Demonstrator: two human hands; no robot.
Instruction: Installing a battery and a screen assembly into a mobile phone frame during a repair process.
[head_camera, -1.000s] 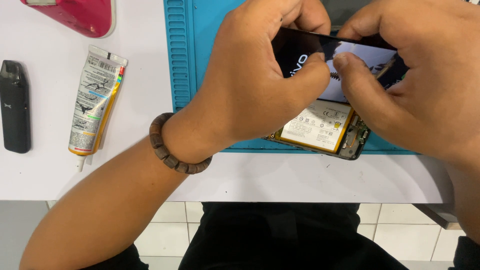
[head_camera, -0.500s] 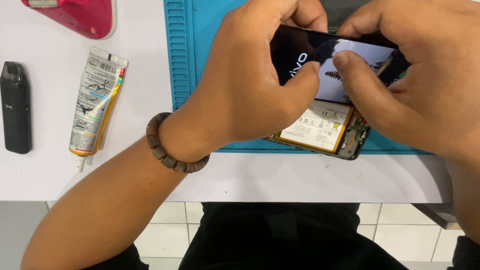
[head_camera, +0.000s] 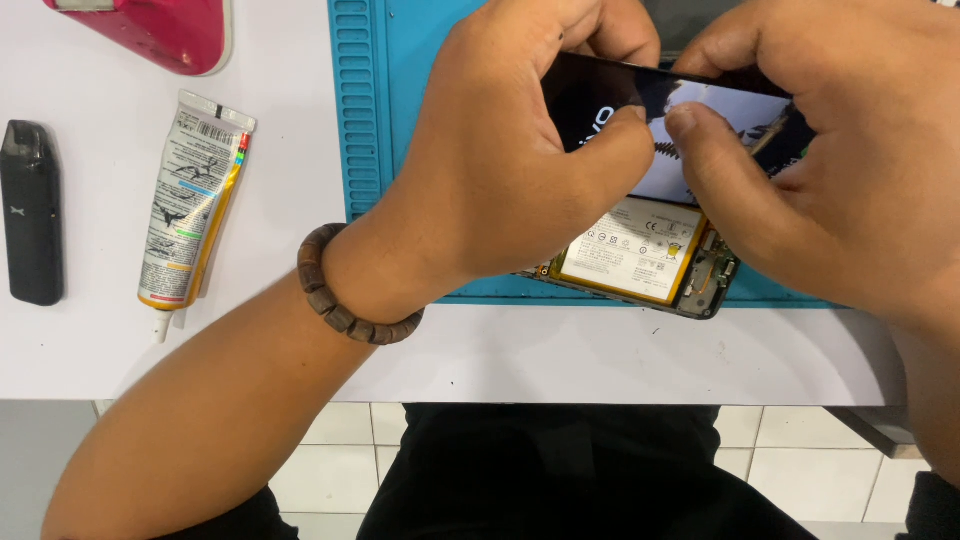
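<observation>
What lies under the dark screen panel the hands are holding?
Under the screen panel lies the opened phone body with its battery, on the blue mat. Both hands cover the rest.

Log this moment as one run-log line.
left hand: grips dark panel | right hand: grips panel | open phone: on blue mat | glue tube: left

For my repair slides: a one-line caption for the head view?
Both hands, left and right, hold a dark screen panel over an opened phone on a blue mat.

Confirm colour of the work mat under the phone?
Teal-blue mat with a ribbed left edge, clearest in the head view.
</observation>
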